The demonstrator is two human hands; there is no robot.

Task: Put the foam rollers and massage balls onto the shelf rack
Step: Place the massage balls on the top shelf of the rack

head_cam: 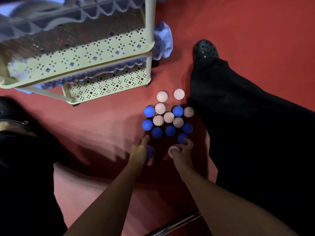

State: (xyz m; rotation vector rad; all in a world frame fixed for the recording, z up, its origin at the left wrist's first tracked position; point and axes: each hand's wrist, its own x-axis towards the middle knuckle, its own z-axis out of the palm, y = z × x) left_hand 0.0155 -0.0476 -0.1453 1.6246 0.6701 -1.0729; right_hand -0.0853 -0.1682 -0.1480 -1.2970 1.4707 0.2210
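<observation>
Left hand (140, 151) and right hand (182, 151) each hold a ball.

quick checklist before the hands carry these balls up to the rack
1. Left hand has a ball: ok, it grips a blue ball.
2. Right hand has a ball: ok, it grips a pink ball.
3. Right fingers clear of other balls: not ok, they touch a second blue ball.
4. Rack within sight: ok, it stands beyond the pile.
5. Free room on its shelves: cannot tell, foam rollers lie there and the view is blurred.
6. Floor balls left: not ok, many remain.
</observation>
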